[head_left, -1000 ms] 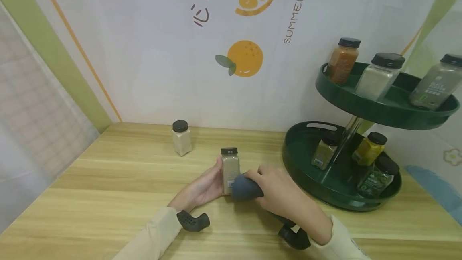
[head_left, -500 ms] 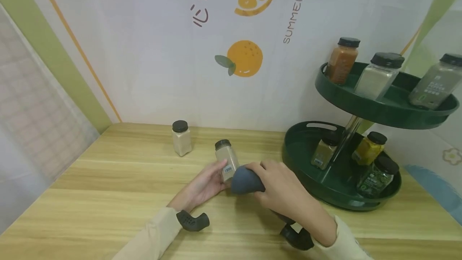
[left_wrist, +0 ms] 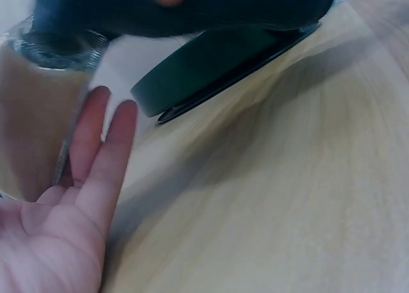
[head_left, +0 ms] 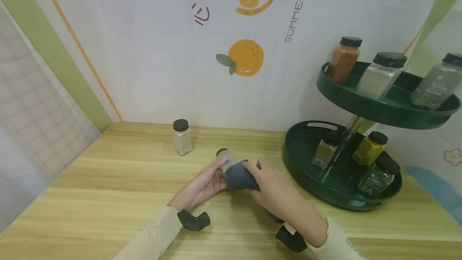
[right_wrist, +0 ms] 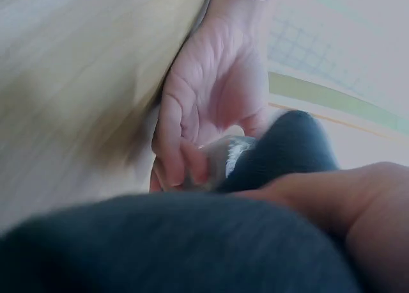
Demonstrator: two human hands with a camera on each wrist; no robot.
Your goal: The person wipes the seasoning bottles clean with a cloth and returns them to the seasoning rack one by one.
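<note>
My left hand [head_left: 205, 185] holds a spice jar [head_left: 226, 159] of beige powder with a dark lid, thumb on the near side. The jar leans, its lid pointing away from me and to the left. In the left wrist view the jar [left_wrist: 38, 120] shows clear glass at the end beside the cloth. My right hand [head_left: 276, 189] grips a dark blue-grey cloth [head_left: 241, 176] and holds it against the jar's near end, hiding that end in the head view. The right wrist view shows the bunched cloth [right_wrist: 160, 248] close up, with the left palm beyond it.
Another jar of pale powder [head_left: 182, 139] stands at the back of the wooden table [head_left: 108, 196]. To the right is a two-tier green rack [head_left: 361, 204], with several spice jars on its tiers. A printed white curtain [head_left: 155, 71] hangs behind the table.
The jar has gone from upright to leaning, its lid tipping to the left and away. The cloth has moved left and now covers more of the jar's near end.
</note>
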